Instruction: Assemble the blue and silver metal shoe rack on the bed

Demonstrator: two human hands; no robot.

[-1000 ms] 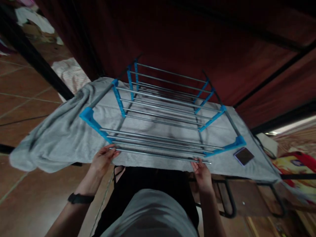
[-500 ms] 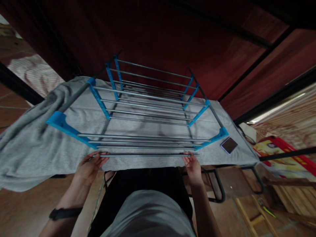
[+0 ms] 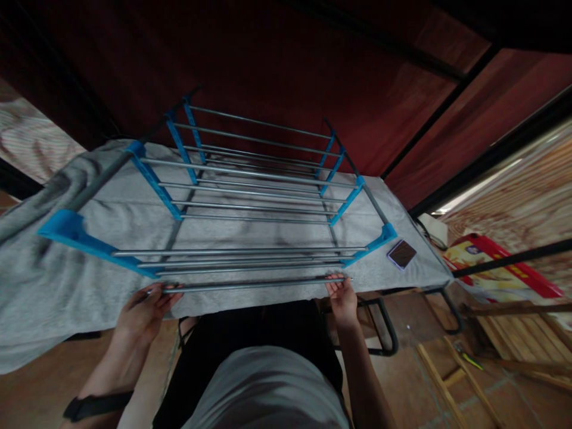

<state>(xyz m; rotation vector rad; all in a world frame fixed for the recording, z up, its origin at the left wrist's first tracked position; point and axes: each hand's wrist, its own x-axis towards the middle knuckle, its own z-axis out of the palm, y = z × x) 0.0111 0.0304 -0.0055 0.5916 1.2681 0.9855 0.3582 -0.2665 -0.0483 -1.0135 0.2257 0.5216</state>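
A loose metal rod point(image 3: 250, 285) lies crosswise between my two hands, just in front of the rack. My left hand point(image 3: 143, 311) is closed around its left end. Its right end rests in the closed fingers of my right hand point(image 3: 342, 298). Beyond the rod a rack point(image 3: 250, 252) of blue plastic brackets and grey metal tubes lies on a grey blanket point(image 3: 250, 232). Several rods span its left and right brackets. The nearest blue bracket on the left point(image 3: 89, 241) and the one on the right point(image 3: 375, 244) stand just past my hands.
To the right of the rack a dark phone-like device point(image 3: 402, 254) lies on the blanket. A dark red curtain point(image 3: 268, 65) hangs behind. Right of the bed are a red and yellow box point(image 3: 496, 268) and wooden pieces point(image 3: 456, 375) on the tiled floor.
The view has shifted, so the rack appears further left. My left hand has moved left and a little nearer along the rod, which now slants slightly. Both hands still hold it.
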